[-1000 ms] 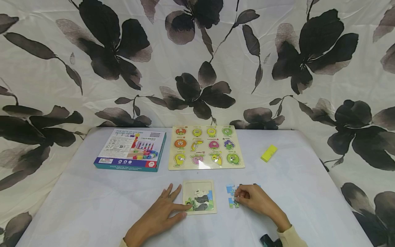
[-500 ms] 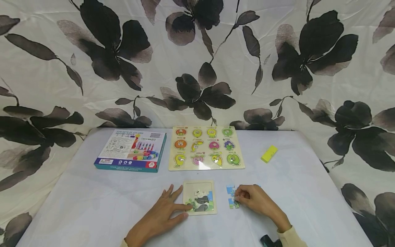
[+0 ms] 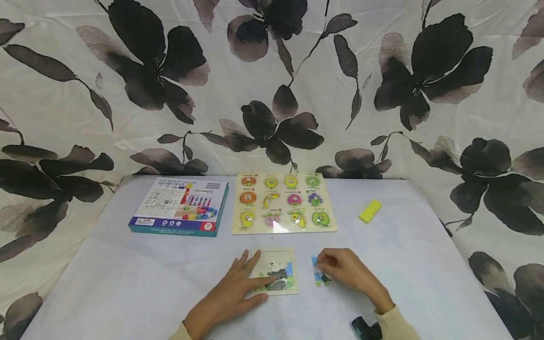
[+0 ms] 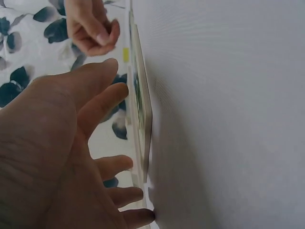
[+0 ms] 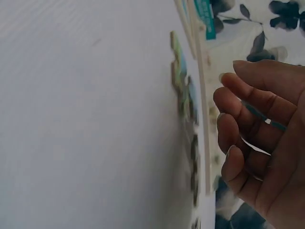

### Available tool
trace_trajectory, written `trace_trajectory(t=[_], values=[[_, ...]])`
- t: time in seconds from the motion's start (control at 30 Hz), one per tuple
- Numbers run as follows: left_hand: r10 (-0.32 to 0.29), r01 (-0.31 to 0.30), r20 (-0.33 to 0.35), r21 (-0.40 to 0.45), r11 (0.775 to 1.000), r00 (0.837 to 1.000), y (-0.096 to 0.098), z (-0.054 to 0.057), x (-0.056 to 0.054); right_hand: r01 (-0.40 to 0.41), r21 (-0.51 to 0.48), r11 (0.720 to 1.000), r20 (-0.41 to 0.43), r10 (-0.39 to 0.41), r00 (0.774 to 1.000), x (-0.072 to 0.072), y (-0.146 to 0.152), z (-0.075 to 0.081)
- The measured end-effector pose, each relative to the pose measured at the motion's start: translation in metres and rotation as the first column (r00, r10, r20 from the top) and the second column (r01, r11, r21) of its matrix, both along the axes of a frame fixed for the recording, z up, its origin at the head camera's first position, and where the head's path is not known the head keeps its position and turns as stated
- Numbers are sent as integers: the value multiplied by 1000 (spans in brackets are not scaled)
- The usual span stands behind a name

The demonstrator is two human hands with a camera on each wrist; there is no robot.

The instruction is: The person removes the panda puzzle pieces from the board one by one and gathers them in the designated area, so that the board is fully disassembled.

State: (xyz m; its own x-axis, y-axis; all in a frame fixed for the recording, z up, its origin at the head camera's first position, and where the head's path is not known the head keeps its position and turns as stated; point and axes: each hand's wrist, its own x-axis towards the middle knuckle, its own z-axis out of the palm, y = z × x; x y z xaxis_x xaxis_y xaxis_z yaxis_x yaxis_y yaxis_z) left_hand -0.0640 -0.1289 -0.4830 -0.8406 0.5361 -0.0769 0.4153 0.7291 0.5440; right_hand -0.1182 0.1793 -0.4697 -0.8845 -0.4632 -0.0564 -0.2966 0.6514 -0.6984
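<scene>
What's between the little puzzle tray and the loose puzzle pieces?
Just bare white table, in the head view, between the puzzle tray and the loose pieces.

Panda jigsaw tray point(image 3: 276, 257): matt wood. Loose jigsaw pieces point(image 5: 177, 71): wood-like. Fruit puzzle board point(image 3: 283, 189): smooth, glossy. Toy box point(image 3: 165, 200): printed cardboard. Tabletop point(image 3: 127, 283): smooth matt cloth. Floral backdrop point(image 3: 340, 111): creased cloth.

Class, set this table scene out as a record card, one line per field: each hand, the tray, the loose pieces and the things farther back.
Left hand: fingers spread, over the puzzle tray's left side
Right hand: over the loose pieces; whether it holds one is unclear
Puzzle tray: partly filled, bare toward the far edge
Loose pieces: right of the tray, partly hidden
Farther back, left to right: box, fruit board, yellow block
</scene>
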Motion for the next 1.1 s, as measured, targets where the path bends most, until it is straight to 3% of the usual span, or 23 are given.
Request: trace_trajectory(t=[0.23, 0.57, 1.1], values=[[-24, 25, 7, -36, 999, 1000, 4, -4, -4, -76, -77, 994, -45, 72, 996, -13, -40, -1], [-52, 52, 2, -67, 996, 999, 6, -5, -8, -207, -74, 976, -81, 201, 976, -24, -80, -9], [-50, 48, -12, -124, 991, 999, 19, -5, -8, -192, -78, 978, 19, 194, 981, -25, -87, -8]])
